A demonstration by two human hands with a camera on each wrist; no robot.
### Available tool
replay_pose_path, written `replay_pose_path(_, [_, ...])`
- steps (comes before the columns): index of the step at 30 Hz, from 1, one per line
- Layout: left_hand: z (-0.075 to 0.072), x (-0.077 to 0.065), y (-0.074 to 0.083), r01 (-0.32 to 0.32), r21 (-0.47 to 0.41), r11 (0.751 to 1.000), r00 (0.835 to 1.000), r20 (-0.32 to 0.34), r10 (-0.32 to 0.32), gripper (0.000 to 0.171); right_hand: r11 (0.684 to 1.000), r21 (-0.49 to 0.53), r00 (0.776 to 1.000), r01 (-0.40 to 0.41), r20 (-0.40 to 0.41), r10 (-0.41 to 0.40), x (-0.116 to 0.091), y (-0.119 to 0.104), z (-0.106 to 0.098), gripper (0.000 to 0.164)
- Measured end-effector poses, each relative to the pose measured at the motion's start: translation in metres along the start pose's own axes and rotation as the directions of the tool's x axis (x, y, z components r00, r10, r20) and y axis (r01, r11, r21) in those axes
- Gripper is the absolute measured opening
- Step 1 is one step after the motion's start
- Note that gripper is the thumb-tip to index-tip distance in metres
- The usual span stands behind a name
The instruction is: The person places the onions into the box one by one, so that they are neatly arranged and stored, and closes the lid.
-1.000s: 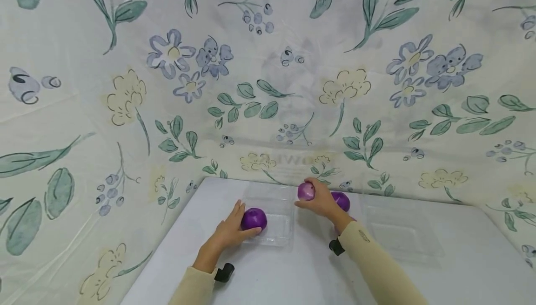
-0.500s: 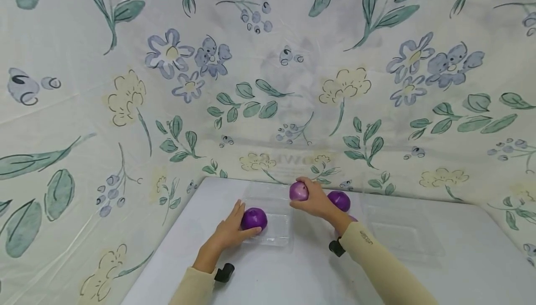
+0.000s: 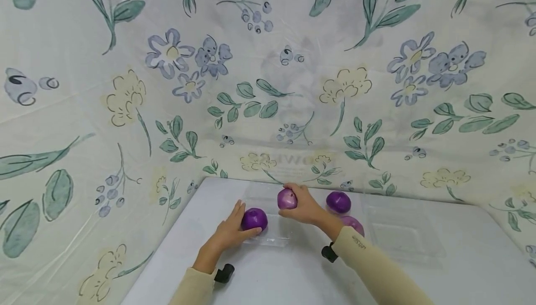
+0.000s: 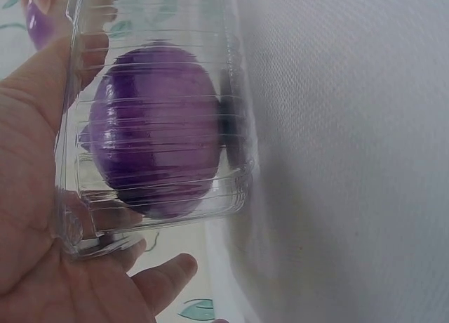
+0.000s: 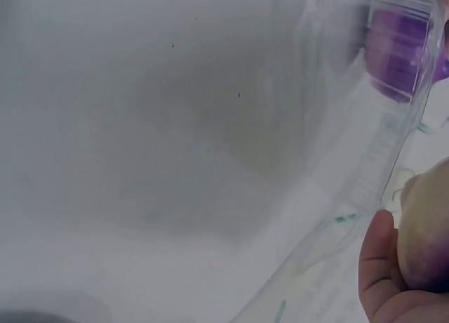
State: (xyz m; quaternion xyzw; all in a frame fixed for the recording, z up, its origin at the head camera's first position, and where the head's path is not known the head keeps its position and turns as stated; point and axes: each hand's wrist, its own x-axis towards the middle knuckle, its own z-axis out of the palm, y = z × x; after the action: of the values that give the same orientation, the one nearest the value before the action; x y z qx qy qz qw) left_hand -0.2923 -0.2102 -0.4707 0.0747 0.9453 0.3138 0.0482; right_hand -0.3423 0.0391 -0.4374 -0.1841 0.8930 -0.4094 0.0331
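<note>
One pale-purple bulb (image 3: 287,199) at the clear box (image 3: 272,241)'s right rear; your right grip (image 3: 305,207) curls round it; left grip (image 3: 229,230), spread wide, touches box's left side.

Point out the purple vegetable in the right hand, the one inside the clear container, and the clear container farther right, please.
Held purple vegetable (image 3: 286,199): head view, middle of its uncovered side.
Boxed purple vegetable (image 4: 156,130): left wrist view, middle of its near side.
Farther-right clear container (image 3: 398,236): head view, its flat bottom.
</note>
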Motion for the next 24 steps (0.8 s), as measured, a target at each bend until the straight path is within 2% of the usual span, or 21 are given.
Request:
replay_pose_path(11, [0.002,0.0,-0.001,-0.012,0.012,1.0,1.0,-0.01,0.012,0.102,0.997,-0.006,0.997,0.074,0.026,-0.073,-0.003,0.005,0.015,0.08])
replay_pose_path(18, [0.003,0.0,-0.002,-0.005,0.009,1.0,1.0,-0.009,0.005,0.102,0.99,0.033,0.989,0.14,0.041,-0.142,-0.003,0.009,0.023,0.082])
replay_pose_path(24, [0.003,0.002,-0.001,-0.01,0.003,1.0,1.0,-0.012,0.01,0.102,0.991,0.011,0.989,0.134,0.068,-0.134,-0.004,0.008,0.028,0.081])
